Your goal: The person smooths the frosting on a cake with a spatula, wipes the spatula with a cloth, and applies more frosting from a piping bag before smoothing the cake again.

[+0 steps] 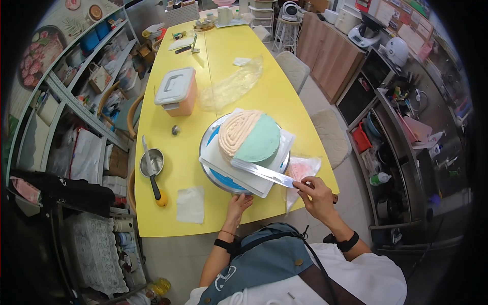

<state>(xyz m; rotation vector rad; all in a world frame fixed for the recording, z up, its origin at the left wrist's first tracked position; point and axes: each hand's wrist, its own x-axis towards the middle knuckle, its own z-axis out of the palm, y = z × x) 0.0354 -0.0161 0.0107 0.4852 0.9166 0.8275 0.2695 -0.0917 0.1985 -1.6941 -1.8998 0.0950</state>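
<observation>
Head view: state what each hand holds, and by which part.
The right hand grips the spatula by its handle end, blade against the cake. The left hand touches the turntable rim; a grip cannot be told.

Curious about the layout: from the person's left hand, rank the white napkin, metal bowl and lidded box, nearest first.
From the left hand:
1. White napkin, just to its left.
2. Metal bowl, farther left and a little back.
3. Lidded box, farthest, well behind the bowl.
</observation>
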